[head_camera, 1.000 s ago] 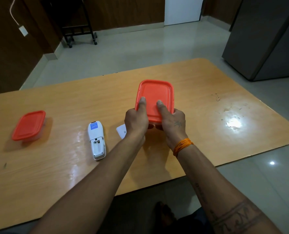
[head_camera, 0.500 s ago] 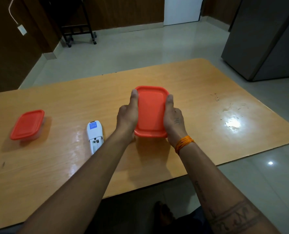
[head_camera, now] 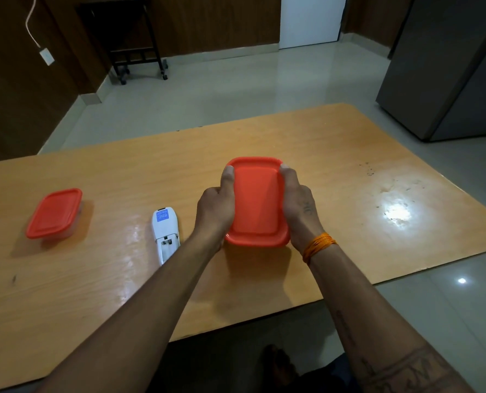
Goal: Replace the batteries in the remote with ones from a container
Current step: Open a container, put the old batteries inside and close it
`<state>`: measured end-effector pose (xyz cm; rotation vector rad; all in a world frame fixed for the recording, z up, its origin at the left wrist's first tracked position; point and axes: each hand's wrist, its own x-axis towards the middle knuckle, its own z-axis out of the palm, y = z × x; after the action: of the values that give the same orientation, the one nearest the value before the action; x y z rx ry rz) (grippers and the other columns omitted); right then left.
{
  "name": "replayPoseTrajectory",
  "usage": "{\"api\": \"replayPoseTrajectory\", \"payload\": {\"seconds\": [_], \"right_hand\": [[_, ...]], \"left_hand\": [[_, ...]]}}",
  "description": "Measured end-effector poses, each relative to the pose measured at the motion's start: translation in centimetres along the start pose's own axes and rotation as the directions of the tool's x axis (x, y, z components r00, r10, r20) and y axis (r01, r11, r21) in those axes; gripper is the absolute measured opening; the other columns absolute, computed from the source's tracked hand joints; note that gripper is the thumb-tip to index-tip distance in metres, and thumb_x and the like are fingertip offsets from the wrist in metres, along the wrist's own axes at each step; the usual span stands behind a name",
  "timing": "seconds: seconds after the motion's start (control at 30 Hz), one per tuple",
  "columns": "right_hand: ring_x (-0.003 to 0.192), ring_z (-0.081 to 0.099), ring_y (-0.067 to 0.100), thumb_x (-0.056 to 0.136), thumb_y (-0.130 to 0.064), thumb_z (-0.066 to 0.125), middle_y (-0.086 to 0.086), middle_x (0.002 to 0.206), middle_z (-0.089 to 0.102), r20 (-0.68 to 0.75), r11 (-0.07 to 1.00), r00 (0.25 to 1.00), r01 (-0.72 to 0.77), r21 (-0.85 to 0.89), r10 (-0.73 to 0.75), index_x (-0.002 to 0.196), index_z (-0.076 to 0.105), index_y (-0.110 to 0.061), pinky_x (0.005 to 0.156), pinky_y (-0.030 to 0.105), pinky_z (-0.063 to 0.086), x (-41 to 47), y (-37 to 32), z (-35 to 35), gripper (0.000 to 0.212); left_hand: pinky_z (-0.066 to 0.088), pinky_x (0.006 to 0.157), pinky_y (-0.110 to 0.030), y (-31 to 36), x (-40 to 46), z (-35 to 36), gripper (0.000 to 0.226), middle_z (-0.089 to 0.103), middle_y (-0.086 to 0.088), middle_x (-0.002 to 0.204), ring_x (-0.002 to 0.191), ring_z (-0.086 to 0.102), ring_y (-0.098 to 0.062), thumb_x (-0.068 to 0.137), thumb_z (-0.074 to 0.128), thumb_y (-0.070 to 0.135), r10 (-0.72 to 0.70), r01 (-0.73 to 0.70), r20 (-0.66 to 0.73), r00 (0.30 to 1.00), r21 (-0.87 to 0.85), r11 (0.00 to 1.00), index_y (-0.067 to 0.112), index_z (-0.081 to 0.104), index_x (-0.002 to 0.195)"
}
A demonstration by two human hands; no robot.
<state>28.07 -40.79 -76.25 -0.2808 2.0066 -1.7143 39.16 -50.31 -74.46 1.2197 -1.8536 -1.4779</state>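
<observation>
A red-lidded container (head_camera: 256,202) sits in the middle of the wooden table (head_camera: 349,171), its lid flat on top. My left hand (head_camera: 215,207) grips its left side with the thumb along the lid edge. My right hand (head_camera: 300,205) grips its right side the same way. A white remote (head_camera: 164,231) lies face down just left of my left forearm, its battery bay open and its near end hidden by the arm. A second red-lidded container (head_camera: 55,212) stands at the far left of the table.
The table's near edge runs under my forearms. Beyond the table is tiled floor, a dark wheeled stand (head_camera: 135,52) at the back left and a grey cabinet (head_camera: 449,75) at the right.
The container was tilted up toward me and held near its front edge; it has been lowered flat and my hands have slid to its two sides. The small white piece beside the remote is now hidden.
</observation>
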Motion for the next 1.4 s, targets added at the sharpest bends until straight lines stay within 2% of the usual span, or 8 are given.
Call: {"api": "replayPoseTrajectory", "payload": {"seconds": [0.07, 0.23, 0.5, 0.7, 0.97, 1.1, 1.3, 1.4], "right_hand": [[0.067, 0.055, 0.026, 0.074, -0.094, 0.04, 0.005, 0.068, 0.059, -0.013, 1.0, 1.0, 0.011, -0.015, -0.011, 0.07, 0.06, -0.022, 0.064, 0.043, 0.042, 0.2, -0.2, -0.5, 0.075], [0.064, 0.056, 0.024, 0.073, -0.095, 0.043, 0.003, 0.065, 0.06, 0.023, 0.997, 0.999, 0.033, -0.063, -0.031, 0.07, 0.061, -0.022, 0.064, 0.04, 0.042, 0.4, -0.1, -0.5, 0.076], [0.061, 0.051, 0.022, 0.075, -0.089, 0.051, 0.002, 0.061, 0.053, 0.07, 0.998, 0.996, 0.052, -0.02, -0.05, 0.065, 0.053, -0.019, 0.063, 0.039, 0.04, 0.5, 0.2, -0.6, 0.071], [0.065, 0.055, 0.025, 0.075, -0.091, 0.051, 0.006, 0.068, 0.057, 0.065, 0.998, 0.997, 0.038, -0.043, -0.035, 0.071, 0.056, -0.018, 0.064, 0.039, 0.042, 0.7, 0.4, -0.5, 0.074], [0.063, 0.05, 0.026, 0.088, -0.081, 0.045, -0.001, 0.065, 0.052, -0.132, 0.996, 0.99, 0.027, -0.082, -0.038, 0.063, 0.046, -0.019, 0.062, 0.035, 0.038, 1.4, 0.4, -2.0, 0.066], [0.068, 0.053, 0.023, 0.092, -0.07, 0.052, -0.003, 0.072, 0.055, -0.144, 0.997, 0.988, 0.046, -0.059, -0.054, 0.071, 0.052, -0.022, 0.06, 0.035, 0.04, 0.5, 0.3, -2.2, 0.052], [0.091, 0.071, 0.024, 0.088, -0.05, 0.064, -0.004, 0.094, 0.072, -0.126, 0.993, 0.986, 0.11, -0.03, -0.113, 0.092, 0.069, -0.03, 0.077, 0.051, 0.064, -1.6, 1.1, -3.8, 0.021], [0.089, 0.073, 0.025, 0.087, -0.033, 0.07, -0.004, 0.087, 0.076, -0.186, 0.992, 0.975, 0.123, -0.003, -0.122, 0.077, 0.071, -0.035, 0.08, 0.054, 0.064, -0.4, 0.5, -5.7, 0.01]], "left_hand": [[0.053, 0.065, -0.039, -0.3, -0.4, 0.1, 0.087, 0.068, -0.002, 0.067, 0.068, 0.067, -0.029, 0.078, 0.031, 0.095, 0.024, -0.027, 0.057, 0.998, 0.039, 0.999, 0.016, 0.068, 0.073], [0.059, 0.093, -0.065, 0.7, 0.2, 0.1, 0.096, 0.079, -0.023, 0.102, 0.098, 0.076, -0.045, 0.064, 0.052, 0.093, -0.094, 0.112, 0.146, 0.985, -0.114, 0.987, 0.005, 0.076, 0.096], [0.061, 0.076, -0.048, 1.3, 1.6, 0.2, 0.078, 0.067, -0.007, 0.067, 0.069, 0.067, -0.029, 0.063, 0.059, 0.094, -0.107, 0.116, 0.113, 0.988, -0.077, 0.99, 0.017, 0.067, 0.072], [0.058, 0.092, -0.062, 0.8, 1.2, 0.1, 0.085, 0.076, -0.022, 0.089, 0.089, 0.076, -0.044, 0.065, 0.055, 0.094, -0.115, 0.123, 0.114, 0.987, -0.065, 0.99, 0.014, 0.072, 0.087], [0.049, 0.064, -0.032, -2.9, -1.7, -0.2, 0.043, 0.068, 0.013, 0.082, 0.073, 0.062, 0.001, 0.074, 0.06, 0.07, 0.235, -0.225, -0.047, 0.971, 0.159, 0.961, 0.028, 0.061, 0.081], [0.06, 0.067, -0.053, -3.3, -1.5, -0.4, 0.033, 0.063, 0.008, 0.069, 0.07, 0.063, -0.02, 0.081, 0.07, 0.054, 0.149, -0.146, -0.129, 0.98, 0.029, 0.989, 0.023, 0.062, 0.073], [0.066, 0.07, -0.053, -1.1, -0.5, 1.9, 0.035, 0.073, -0.002, 0.074, 0.069, 0.073, -0.02, 0.088, 0.075, 0.048, 0.099, -0.116, -0.167, 0.981, -0.092, 0.989, 0.016, 0.068, 0.075], [0.065, 0.08, -0.054, 0.1, 0.1, 3.9, 0.028, 0.076, -0.001, 0.078, 0.077, 0.077, -0.023, 0.091, 0.075, 0.042, 0.089, -0.102, -0.092, 0.992, -0.147, 0.984, 0.016, 0.073, 0.08]]}}
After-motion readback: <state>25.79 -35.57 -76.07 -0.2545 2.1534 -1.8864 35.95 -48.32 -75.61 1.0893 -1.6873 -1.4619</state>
